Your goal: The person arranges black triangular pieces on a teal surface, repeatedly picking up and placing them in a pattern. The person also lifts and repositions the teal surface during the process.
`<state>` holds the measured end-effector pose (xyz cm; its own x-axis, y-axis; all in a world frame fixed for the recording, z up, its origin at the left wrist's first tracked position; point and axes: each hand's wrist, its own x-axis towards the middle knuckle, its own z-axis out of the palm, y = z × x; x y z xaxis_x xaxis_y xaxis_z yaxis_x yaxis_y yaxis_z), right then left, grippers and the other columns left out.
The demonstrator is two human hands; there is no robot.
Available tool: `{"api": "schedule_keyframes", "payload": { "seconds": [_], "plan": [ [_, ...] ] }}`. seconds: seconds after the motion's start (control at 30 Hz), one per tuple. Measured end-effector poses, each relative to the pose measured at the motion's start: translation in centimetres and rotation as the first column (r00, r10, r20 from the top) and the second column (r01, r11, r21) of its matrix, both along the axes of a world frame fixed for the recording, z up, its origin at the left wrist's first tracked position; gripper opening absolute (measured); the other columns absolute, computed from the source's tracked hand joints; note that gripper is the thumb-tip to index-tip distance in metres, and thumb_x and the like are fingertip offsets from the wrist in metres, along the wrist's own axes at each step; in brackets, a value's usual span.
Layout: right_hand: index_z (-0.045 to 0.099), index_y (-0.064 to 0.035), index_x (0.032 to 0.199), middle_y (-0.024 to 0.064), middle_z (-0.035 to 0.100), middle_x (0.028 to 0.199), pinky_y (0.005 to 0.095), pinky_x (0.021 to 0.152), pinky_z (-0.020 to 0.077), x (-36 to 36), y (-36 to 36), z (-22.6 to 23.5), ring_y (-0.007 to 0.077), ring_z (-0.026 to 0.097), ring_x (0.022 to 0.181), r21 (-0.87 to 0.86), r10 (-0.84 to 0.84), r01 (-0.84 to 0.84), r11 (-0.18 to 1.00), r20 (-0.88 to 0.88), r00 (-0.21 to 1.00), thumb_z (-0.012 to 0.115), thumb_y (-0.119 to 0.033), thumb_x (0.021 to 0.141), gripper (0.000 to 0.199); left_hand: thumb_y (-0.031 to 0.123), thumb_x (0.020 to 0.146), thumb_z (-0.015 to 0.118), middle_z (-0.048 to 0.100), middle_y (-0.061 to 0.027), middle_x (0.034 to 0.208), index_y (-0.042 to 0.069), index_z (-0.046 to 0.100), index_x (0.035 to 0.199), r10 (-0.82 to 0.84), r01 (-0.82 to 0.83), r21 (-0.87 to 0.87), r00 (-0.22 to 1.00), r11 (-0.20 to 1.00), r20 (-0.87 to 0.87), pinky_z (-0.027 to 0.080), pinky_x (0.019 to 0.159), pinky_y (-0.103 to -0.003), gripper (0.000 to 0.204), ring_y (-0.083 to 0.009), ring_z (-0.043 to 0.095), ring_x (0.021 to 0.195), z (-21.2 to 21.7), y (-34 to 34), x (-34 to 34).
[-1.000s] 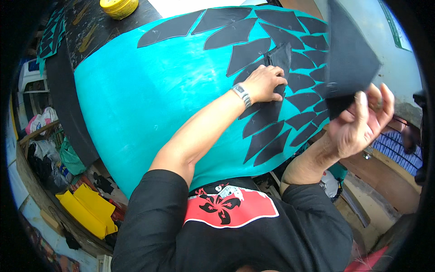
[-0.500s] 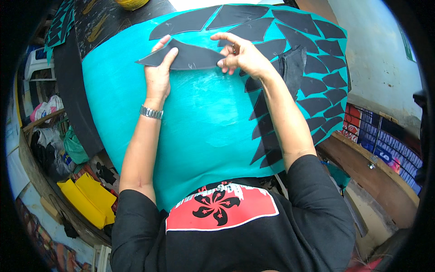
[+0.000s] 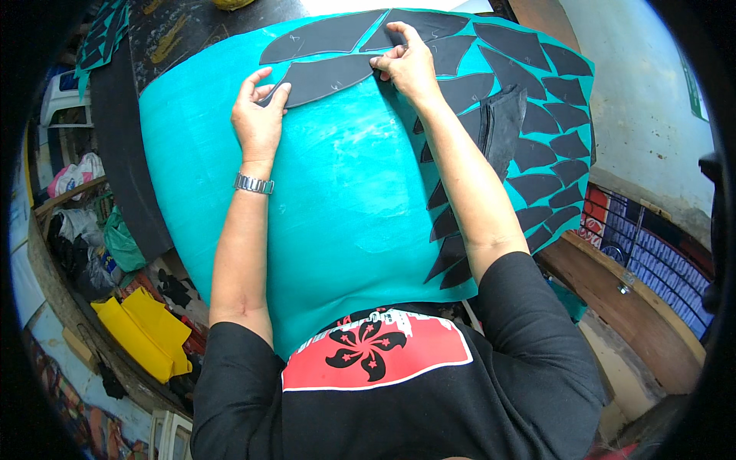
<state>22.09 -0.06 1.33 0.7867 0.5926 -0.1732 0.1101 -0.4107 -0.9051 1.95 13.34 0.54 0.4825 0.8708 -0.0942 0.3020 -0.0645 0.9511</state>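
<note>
Between my hands is a curved black cut piece of sheet material (image 3: 326, 80), its long side running roughly across. My left hand (image 3: 259, 115) pinches its left end between thumb and fingers. At its right tip, the thumb and fingertips of my right hand (image 3: 410, 70) are closed on it. The piece lies over a large turquoise sheet (image 3: 337, 192), just below a similar black piece (image 3: 322, 38) at the far edge. Many more black pieces (image 3: 514, 44) are laid close together on the right part of the sheet. Whether the held piece touches the sheet all along, I cannot tell.
A small stack of black pieces (image 3: 504, 126) rests on the laid pieces at right. Black material (image 3: 126, 169) hangs along the table's left side. Yellow material (image 3: 146, 333) and bags (image 3: 125, 241) lie lower left. A wooden plank (image 3: 629, 307) and a wall (image 3: 636, 100) stand at right.
Both hands have carried the black piece a little right and farther away, next to the far row. The piece now has its right end higher, and my right fingers have closed on that tip.
</note>
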Motion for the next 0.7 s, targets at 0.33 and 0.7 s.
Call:
{"api": "schedule_keyframes", "payload": {
  "seconds": [0.33, 0.7],
  "plan": [
    [0.045, -0.0051, 0.141, 0.0045, 0.065, 0.071, 0.0284, 0.059, 0.0528, -0.2, 0.7, -0.4, 0.0126, 0.064, 0.061, -0.110, -0.017, 0.040, 0.993, 0.199, 0.980, 0.080, 0.001, 0.072, 0.078, 0.011, 0.082, 0.080, 0.073, -0.0077, 0.091, 0.009, 0.067, 0.118, 0.021, -0.018, 0.088, 0.999, 0.996, -0.039, 0.056, 0.066, -0.027, 0.039, -0.0133, 0.069, 0.077, -1.1, 0.0, 0.0],
    [0.038, -0.0032, 0.146, 0.0243, 0.055, 0.127, 0.0462, 0.098, 0.0458, -2.1, -1.8, 1.2, 0.0397, 0.054, 0.118, -0.078, 0.013, 0.055, 0.995, 0.684, 0.730, 0.080, -0.017, 0.076, 0.082, 0.014, 0.080, 0.083, 0.074, -0.0098, 0.091, 0.011, 0.068, 0.116, 0.032, -0.020, 0.209, 0.998, 0.978, -0.054, 0.056, 0.069, -0.030, 0.039, -0.0166, 0.071, 0.081, -1.4, -0.2, -0.1]
  ]
}}
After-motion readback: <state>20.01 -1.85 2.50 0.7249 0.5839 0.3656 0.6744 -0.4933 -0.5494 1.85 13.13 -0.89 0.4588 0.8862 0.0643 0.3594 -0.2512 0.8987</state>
